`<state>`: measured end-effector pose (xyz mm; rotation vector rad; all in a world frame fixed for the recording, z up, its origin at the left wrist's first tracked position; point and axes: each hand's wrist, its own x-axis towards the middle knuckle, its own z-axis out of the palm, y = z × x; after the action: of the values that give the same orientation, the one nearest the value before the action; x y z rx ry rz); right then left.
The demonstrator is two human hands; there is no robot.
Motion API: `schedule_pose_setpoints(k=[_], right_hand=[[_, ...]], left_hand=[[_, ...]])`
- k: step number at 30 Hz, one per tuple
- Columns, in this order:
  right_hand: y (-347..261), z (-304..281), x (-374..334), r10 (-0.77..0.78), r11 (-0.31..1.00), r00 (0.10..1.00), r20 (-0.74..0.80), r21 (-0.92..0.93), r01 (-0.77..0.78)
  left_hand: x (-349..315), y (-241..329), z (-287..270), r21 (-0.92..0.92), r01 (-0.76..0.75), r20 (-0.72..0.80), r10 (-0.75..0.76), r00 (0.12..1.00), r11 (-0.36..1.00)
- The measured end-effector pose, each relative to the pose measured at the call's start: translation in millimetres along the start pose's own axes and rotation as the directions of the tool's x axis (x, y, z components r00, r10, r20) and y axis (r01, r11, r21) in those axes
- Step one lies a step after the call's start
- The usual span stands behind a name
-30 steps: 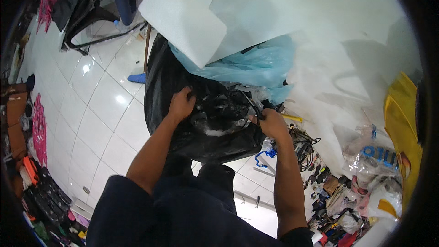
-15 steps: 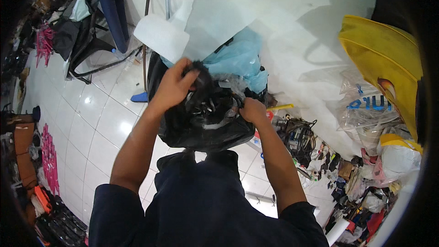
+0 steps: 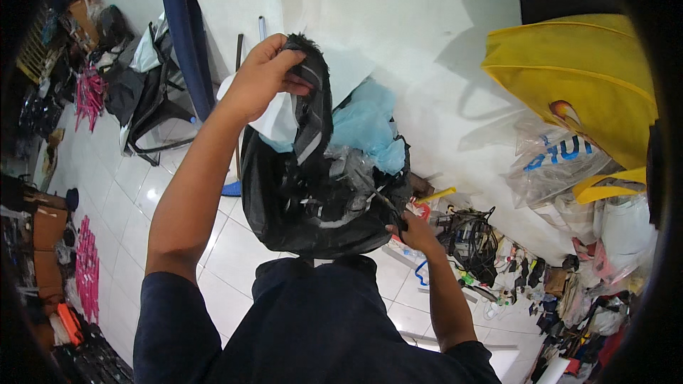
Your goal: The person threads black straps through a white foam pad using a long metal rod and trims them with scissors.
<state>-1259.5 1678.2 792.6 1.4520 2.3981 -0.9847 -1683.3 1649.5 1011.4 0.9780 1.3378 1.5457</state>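
Note:
A large black plastic bag (image 3: 320, 240) stands just in front of me, its mouth open upward. My left hand (image 3: 257, 80) is closed on a strip of black fabric (image 3: 314, 103) with a fuzzy edge and grey bands, held up over the bag; its lower end hangs down among the contents. At the bag's near right side, my right hand (image 3: 420, 233) grips the black plastic rim. Inside lie dark scraps and crumpled clear plastic (image 3: 350, 171). A light blue plastic bag (image 3: 366, 124) bulges at the far side, partly behind the fabric.
To the right hangs a yellow bag (image 3: 569, 64) above a clear plastic bag (image 3: 562, 163). Tangled black cables (image 3: 469, 242) and heaped scraps (image 3: 590, 327) lie on the right floor. Pink sticks (image 3: 87, 270) and a black chair frame (image 3: 160, 117) are at left. A white wall (image 3: 405, 14) rises behind.
My left hand has risen, pulling the black fabric up out of the bag into a long hanging strip. My right hand stays at the rim, slightly lower and to the right in view.

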Motion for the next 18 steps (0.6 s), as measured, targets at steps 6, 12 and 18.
schedule_pose_setpoints(k=[6, 12, 18], right_hand=[[-16, 48, 1, -0.038, 0.817, 0.982, -0.184, 0.561, 0.136], [-109, 68, 34, -0.022, 0.584, 0.902, -0.432, 0.727, 0.362], [-161, 68, 83, -0.027, 0.539, 0.73, -0.682, 0.605, 0.586]], left_hand=[[6, 65, 18, -0.012, -0.226, 0.077, 0.226, 0.971, 0.974], [17, 149, 51, -0.061, -0.419, -0.04, 0.417, 0.908, 0.906], [17, 202, 83, -0.266, -0.458, 0.041, 0.485, 0.874, 0.848]])
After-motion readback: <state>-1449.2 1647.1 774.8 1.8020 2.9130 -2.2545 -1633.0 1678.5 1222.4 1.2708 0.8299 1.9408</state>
